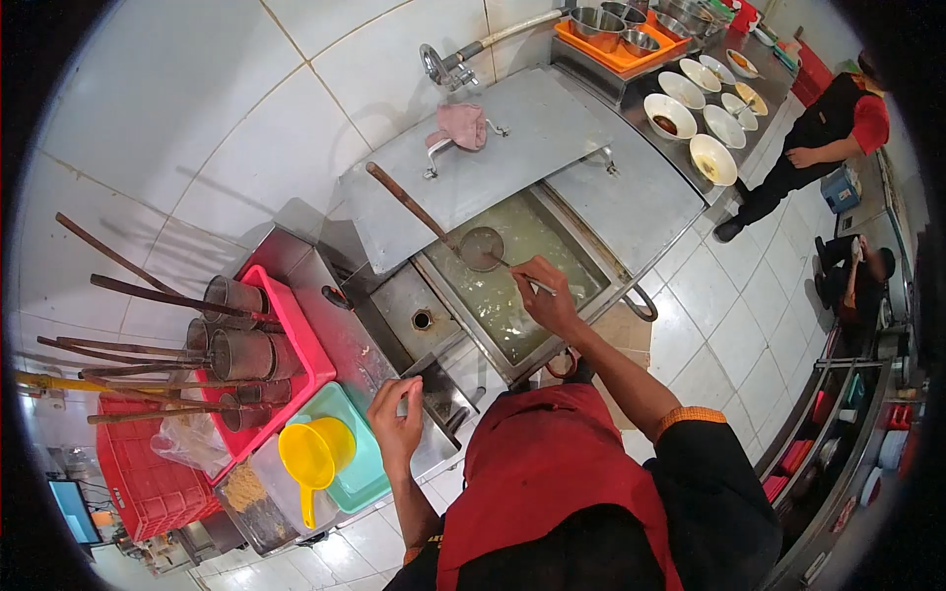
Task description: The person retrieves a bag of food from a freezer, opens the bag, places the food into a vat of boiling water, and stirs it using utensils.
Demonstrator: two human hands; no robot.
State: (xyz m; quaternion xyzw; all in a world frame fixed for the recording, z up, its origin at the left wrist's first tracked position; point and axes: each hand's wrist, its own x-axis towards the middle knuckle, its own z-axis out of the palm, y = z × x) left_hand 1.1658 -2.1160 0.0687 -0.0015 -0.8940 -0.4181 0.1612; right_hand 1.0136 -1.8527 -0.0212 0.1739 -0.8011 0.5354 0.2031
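My right hand (544,295) is closed around a thin stick-like utensil (507,264) over the metal vat (501,362) of cloudy liquid. The utensil's far tip reaches a round noodle strainer (482,249), which sits at the liquid's surface. The strainer's long wooden handle (406,202) leans up over the metal lid. My left hand (396,419) holds nothing; its fingers are loosely curled with the thumb apart. It hovers by the front edge of the steel counter, near a turquoise tub (370,473).
Left stands a pink tray (317,369) of wire strainers with protruding handles. A yellow dipper (313,455) rests over the turquoise tub. A cloth (461,126) lies on the lid (394,222) below a tap (445,67). Several bowls (713,160) line the right counter. Another person (833,128) stands beyond.
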